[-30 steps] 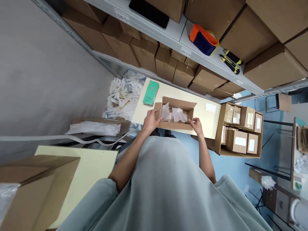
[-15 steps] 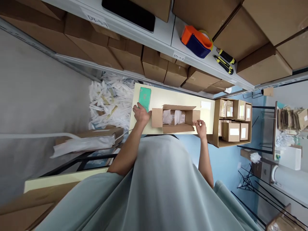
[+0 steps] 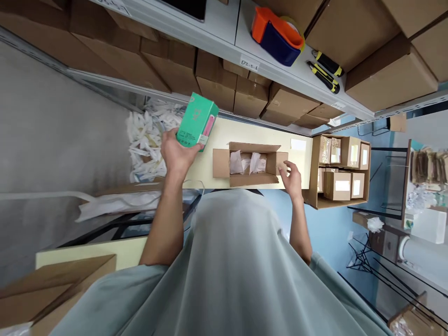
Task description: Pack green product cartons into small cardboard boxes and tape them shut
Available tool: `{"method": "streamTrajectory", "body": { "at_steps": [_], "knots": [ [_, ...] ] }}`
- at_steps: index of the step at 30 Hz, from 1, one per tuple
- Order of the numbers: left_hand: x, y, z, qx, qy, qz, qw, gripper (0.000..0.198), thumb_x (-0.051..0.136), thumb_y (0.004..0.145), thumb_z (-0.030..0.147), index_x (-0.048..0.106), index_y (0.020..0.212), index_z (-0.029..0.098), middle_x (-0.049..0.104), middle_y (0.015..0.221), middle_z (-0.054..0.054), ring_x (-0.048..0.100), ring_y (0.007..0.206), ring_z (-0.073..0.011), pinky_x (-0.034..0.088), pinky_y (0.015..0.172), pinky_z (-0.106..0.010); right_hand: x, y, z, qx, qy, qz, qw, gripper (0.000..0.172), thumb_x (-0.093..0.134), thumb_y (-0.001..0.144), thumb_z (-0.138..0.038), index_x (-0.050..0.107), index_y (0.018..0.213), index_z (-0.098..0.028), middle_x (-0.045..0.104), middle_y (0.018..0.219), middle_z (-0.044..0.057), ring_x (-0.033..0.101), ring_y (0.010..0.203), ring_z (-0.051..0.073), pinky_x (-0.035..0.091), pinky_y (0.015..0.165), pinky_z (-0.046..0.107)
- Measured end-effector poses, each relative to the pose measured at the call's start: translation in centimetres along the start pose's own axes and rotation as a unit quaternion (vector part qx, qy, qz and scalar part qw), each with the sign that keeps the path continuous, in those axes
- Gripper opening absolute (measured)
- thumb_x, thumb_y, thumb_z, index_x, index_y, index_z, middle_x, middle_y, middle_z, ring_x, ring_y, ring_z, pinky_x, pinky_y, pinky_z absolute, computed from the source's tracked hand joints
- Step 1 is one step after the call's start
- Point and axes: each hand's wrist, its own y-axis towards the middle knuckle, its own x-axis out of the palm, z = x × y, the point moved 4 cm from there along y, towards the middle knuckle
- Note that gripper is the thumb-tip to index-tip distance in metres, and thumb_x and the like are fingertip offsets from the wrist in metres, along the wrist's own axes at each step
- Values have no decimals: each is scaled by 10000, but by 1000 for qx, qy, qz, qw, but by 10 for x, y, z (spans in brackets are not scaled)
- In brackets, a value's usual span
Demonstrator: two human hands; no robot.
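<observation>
My left hand (image 3: 179,154) grips a green box (image 3: 195,122) by its lower end, raised above the left end of the pale table (image 3: 224,132). A pink patch shows on the box's side. In the middle of the table lies a cardboard box (image 3: 254,180) with its flaps spread, and crumpled white paper (image 3: 236,163) sits inside it. Beside the right end flap of that carton is my right hand (image 3: 291,179), fingers apart and curved, holding nothing. Whether a fingertip touches the flap I cannot tell.
A large carton (image 3: 312,186) filled with smaller boxes stands at the table's right end. Shredded paper (image 3: 149,140) is heaped to the left. Across the back runs a shelf (image 3: 224,39) carrying a tape dispenser (image 3: 278,37), utility knives (image 3: 324,74) and cardboard boxes.
My left hand has taken hold of the green box and lifted it off the table. My right hand stays near the carton's right flap, its fingers now further apart.
</observation>
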Motion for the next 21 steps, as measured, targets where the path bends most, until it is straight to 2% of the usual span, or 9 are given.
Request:
{"method": "streamTrajectory", "body": {
  "at_steps": [1,3,4,6,8,12,15,18,21],
  "knots": [
    [-14,-13,16,-10,14,22,1000,878,1004,723,331,638,1492,115,655,1440,-192,650,1396,-401,542,1280,-649,-6,4,-11,-30,9,-10,999,514,659,1106,-617,738,1414,-213,770,1492,202,755,1333,358,677,1126,583],
    [-33,-42,56,44,-1,-3,999,913,1003,746,391,650,1562,185,676,1486,-141,672,1388,-353,600,1234,-539,-18,10,-34,-99,21,-29,994,516,667,1124,-622,716,1480,-252,775,1491,170,770,1299,340,708,1075,553],
    [-38,-57,76,75,-24,-27,997,875,976,770,399,659,1567,227,676,1523,-114,692,1358,-325,655,1144,-477,-25,11,-45,-134,23,-37,990,530,682,1125,-612,690,1535,-276,760,1523,157,769,1306,334,714,1067,542],
    [-40,-86,109,139,-49,-82,986,769,911,811,379,688,1537,264,689,1543,-86,685,1387,-308,670,1098,-411,-36,14,-62,-196,20,-58,979,614,719,1120,-563,590,1673,-330,680,1655,137,742,1385,334,712,1092,535],
    [-31,-107,128,176,-41,-132,975,702,849,842,340,693,1524,285,698,1547,-75,672,1435,-315,635,1177,-420,-41,17,-70,-241,7,-90,966,722,734,1112,-468,472,1779,-381,563,1785,110,685,1499,340,698,1140,539],
    [6,-125,125,193,23,-186,963,730,773,854,261,650,1573,295,678,1585,-78,656,1478,-346,554,1293,-481,-30,30,-54,-279,-47,-167,944,917,729,1052,-254,327,1862,-406,503,1831,86,586,1628,352,667,1199,534],
    [33,-120,108,201,57,-209,955,761,749,845,240,629,1596,270,662,1595,-92,655,1467,-361,547,1288,-483,-5,45,-28,-268,-90,-214,935,1015,750,1003,-204,264,1881,-354,537,1780,134,646,1544,382,683,1141,528],
    [60,-107,94,213,83,-231,946,755,703,842,223,620,1593,217,655,1602,-127,625,1491,-379,520,1302,-500,27,58,-8,-258,-146,-244,923,929,736,994,-171,349,1834,-257,552,1732,187,701,1420,388,657,1143,541],
    [88,-94,81,221,130,-248,934,774,677,835,196,609,1606,179,656,1617,-166,580,1530,-405,481,1324,-533,56,66,5,-258,-210,-263,905,759,727,1005,-154,481,1722,-157,627,1623,227,678,1393,402,580,1211,581]
  ]
}}
